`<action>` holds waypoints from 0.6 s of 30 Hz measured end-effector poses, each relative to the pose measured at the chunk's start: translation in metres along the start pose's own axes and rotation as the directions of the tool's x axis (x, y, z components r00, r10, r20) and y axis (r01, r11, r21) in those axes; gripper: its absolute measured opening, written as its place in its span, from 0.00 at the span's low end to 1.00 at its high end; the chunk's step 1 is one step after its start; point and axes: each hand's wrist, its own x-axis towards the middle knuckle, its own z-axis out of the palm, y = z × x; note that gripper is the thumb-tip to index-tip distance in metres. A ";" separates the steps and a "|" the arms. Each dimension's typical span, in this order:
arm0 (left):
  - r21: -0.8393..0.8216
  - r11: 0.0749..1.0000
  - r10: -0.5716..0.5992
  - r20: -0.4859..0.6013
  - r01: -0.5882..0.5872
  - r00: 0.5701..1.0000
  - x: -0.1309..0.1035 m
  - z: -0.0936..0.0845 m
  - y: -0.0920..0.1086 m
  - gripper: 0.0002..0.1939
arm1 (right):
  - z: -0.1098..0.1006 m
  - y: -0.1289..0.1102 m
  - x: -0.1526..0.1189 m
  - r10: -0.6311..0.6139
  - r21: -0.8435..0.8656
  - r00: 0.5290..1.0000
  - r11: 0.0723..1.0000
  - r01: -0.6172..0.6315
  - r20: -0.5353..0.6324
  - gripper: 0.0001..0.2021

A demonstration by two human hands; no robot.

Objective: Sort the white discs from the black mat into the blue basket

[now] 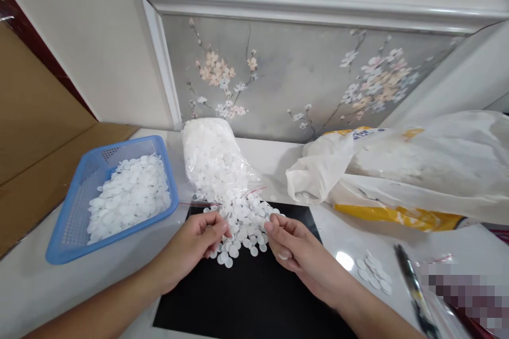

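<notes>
A heap of small white round discs (242, 225) spills from a clear plastic bag (214, 156) onto a black mat (246, 296). At the heap's left side is my left hand (202, 238), closed with its fingers curled and thumb bent in; whatever it may hold is hidden. My right hand (298, 246) is at the heap's right edge, thumb pressed to the forefinger. A pale disc edge shows between its curled lower fingers. The fingertips of both hands are close to the loose discs.
A blue plastic basket (170, 183) full of similar discs stands left, beside a cardboard box (35, 132). Right lies a big white-and-yellow plastic bag (397, 190). Nearer are a few stray discs (374, 274), a black pen-like object (413, 286) and a clear zip bag (441, 296).
</notes>
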 end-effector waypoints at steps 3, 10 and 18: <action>0.275 0.958 0.077 0.022 -0.080 0.997 0.000 0.000 -0.001 0.16 | 0.000 -0.003 -0.002 0.020 0.033 1.000 0.999 -0.020 0.005 0.25; 0.791 0.588 0.211 0.051 -0.169 0.976 -0.006 0.008 -0.007 0.07 | -0.002 0.004 -0.004 -0.036 -0.273 0.999 0.962 0.024 -0.036 0.10; 0.761 0.604 0.251 0.101 -0.237 0.963 -0.005 0.008 -0.013 0.07 | 0.008 0.010 -0.001 -0.214 -0.714 0.973 0.694 0.089 -0.087 0.07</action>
